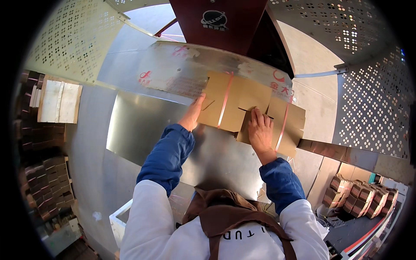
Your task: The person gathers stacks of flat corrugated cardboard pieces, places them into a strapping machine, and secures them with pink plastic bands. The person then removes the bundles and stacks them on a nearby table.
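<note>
A bundle of flat brown cardboard pieces (247, 93) lies on the metal worktop, with one pink strap (225, 99) round its left part and another pink strap (282, 126) round its right part. My left hand (195, 113) grips the bundle's left edge, its fingers along the side. Near the slots in the middle, my right hand (261, 130) has its fingers bent and pressed together on the cardboard; its thumb is mostly hidden. Both forearms wear blue sleeve covers.
Behind the metal worktop (143, 125) stands a dark red machine column (216, 26). Perforated panels (372, 108) flank both sides. Strapped cardboard bundles (362, 197) sit at the lower right; cardboard stacks (47, 182) and a white-topped wooden box (60, 100) are at the left.
</note>
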`<state>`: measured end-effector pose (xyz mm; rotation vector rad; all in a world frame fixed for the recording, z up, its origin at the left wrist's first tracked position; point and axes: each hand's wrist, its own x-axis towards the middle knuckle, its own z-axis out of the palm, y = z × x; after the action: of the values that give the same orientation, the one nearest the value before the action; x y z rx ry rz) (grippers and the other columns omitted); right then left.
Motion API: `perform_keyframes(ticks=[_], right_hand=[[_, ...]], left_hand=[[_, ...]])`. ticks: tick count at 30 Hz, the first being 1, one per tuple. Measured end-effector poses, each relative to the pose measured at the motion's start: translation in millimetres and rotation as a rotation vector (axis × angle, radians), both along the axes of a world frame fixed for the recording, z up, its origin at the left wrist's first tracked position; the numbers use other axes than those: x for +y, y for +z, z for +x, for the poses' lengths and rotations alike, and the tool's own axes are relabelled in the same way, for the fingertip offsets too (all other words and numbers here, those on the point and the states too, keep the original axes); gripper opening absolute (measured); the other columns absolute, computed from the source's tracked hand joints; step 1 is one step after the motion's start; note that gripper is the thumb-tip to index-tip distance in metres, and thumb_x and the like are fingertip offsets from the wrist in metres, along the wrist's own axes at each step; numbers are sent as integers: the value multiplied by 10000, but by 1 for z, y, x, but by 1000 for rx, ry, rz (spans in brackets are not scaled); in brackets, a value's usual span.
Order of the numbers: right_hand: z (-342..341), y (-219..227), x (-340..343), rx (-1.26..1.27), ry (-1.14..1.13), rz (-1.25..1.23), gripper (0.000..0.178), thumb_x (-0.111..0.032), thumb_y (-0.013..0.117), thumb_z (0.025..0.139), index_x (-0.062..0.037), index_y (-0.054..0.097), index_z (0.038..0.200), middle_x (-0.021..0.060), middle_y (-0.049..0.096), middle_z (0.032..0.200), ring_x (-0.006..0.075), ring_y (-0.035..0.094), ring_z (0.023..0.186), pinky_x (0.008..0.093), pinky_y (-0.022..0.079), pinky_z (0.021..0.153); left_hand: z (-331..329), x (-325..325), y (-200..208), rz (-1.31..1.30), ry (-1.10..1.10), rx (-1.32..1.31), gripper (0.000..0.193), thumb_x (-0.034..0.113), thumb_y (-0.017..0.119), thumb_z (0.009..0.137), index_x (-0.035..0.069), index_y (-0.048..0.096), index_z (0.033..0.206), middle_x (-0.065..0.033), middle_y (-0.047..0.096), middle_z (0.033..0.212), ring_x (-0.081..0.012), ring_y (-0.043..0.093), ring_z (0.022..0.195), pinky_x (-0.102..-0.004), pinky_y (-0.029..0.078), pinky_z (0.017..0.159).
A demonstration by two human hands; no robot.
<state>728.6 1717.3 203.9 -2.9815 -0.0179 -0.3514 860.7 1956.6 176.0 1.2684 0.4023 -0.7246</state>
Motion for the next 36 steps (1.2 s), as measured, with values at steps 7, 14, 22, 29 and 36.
perform_keyframes(ticks=[7,14,22,29,36], right_hand=[[5,-2,0,-8,40,52,498,-150,600,851,-2,499,1315,76,463,1324,282,459,1118,415,387,966],[3,-7,-4,9,26,-2,499,-182,581,867,-8,486,1325,70,450,1331,271,454,1137,409,392,957],[5,-8,-5,10,42,28,493,-150,593,849,1,504,1309,95,471,1296,305,459,1138,421,403,985],[6,-12,-2,-3,46,8,500,-192,581,861,-3,495,1316,81,477,1282,274,459,1136,409,405,943],[6,-8,-3,0,58,39,509,-210,577,860,-6,496,1319,86,500,1270,268,478,1109,385,417,885]], left_hand=[[6,5,-23,-42,51,8,594,467,512,970,57,432,1392,-81,519,1359,-198,505,1235,-352,422,1013],[5,0,-26,-30,48,30,573,457,542,959,58,463,1362,-75,556,1311,-193,542,1188,-354,451,978],[6,4,-32,-78,50,23,583,475,631,899,49,493,1272,-91,569,1222,-192,557,1111,-363,467,910],[5,4,-24,-46,81,-33,554,451,639,903,38,507,1248,-88,585,1169,-176,568,1067,-352,487,864],[5,10,-36,-49,79,-19,456,411,561,961,64,558,1258,-52,615,1197,-165,586,1090,-332,478,919]])
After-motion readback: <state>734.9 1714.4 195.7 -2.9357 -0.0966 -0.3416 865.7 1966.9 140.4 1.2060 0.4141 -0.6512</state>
